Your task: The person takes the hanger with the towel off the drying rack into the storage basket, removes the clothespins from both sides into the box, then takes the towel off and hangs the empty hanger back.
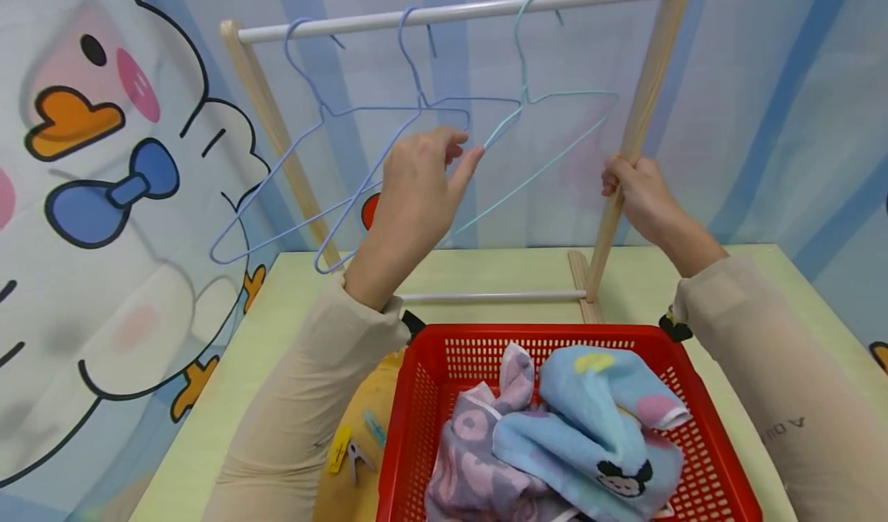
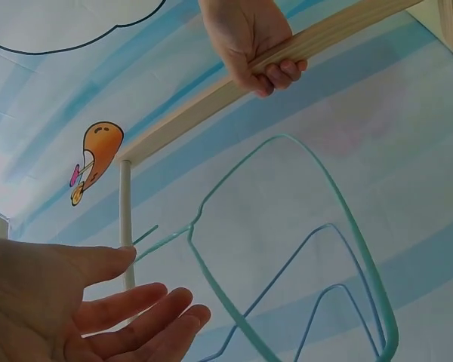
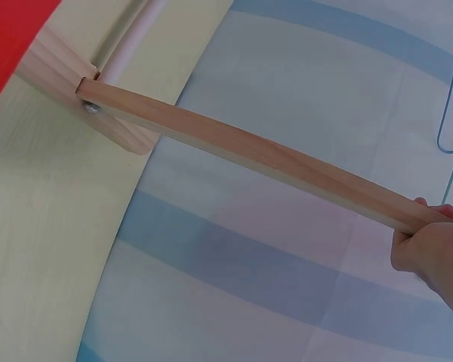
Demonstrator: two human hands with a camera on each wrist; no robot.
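Observation:
A wooden drying rack stands on the table, its white rail (image 1: 458, 11) carrying a mint-green hanger (image 1: 525, 82) and two blue hangers, one on the left (image 1: 322, 107) and one in the middle (image 1: 419, 94). My left hand (image 1: 423, 179) is raised by the mint-green hanger. In the left wrist view its thumb and fingers are apart and loosely bent, with nothing between them; the thumb tip overlaps the hook's wire, and I cannot tell whether it touches. My right hand (image 1: 641, 190) grips the rack's right wooden post (image 1: 652, 75) about midway up, its fingers wrapped round the wood.
Nearer to me is a red plastic basket (image 1: 541, 328) with a blue cloth (image 1: 583, 437) and a purple-grey patterned cloth (image 1: 472, 452) in it. Left of it lie a yellow clothespin (image 1: 339, 449) and a grey clothespin (image 1: 356, 456) on something yellow. A cartoon backdrop (image 1: 784, 59) hangs behind the rack.

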